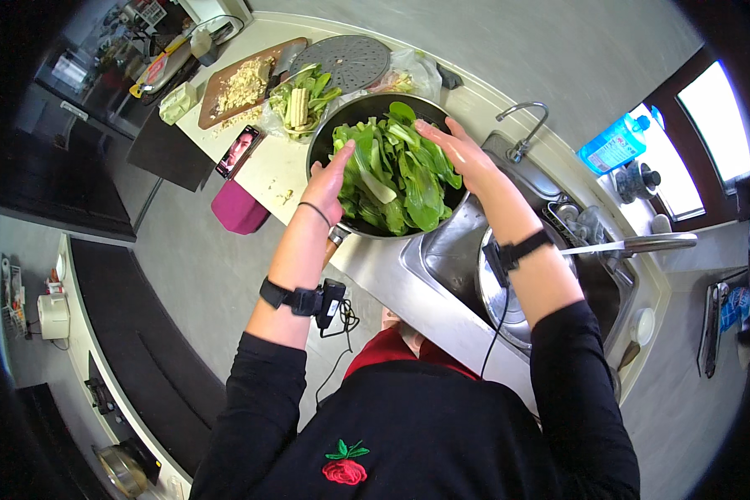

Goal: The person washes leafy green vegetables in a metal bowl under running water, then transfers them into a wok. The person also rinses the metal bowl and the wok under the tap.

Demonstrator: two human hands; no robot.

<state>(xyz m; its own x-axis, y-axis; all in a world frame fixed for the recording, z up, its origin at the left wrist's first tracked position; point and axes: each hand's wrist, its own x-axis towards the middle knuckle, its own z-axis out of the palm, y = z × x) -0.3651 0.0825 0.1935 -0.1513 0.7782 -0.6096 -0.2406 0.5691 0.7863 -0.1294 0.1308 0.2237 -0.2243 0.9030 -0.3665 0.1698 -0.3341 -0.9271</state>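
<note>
A dark wok with a handle towards me stands on the counter beside the sink. Leafy greens with pale stems fill it. At the wok's left side, my left hand lies against the greens, thumb up. My right hand touches the heap from the upper right, fingers stretched out. The leaves partly hide the fingers of my left hand, so I cannot tell if it grips any. Behind the wok, to the left, lie more greens with a pale corn-like piece on a plastic bag.
A wooden cutting board holds chopped pale food. A phone lies at the counter's edge. The steel sink on the right holds a metal lid or basin, below a curved faucet. A perforated grey disc lies behind the wok.
</note>
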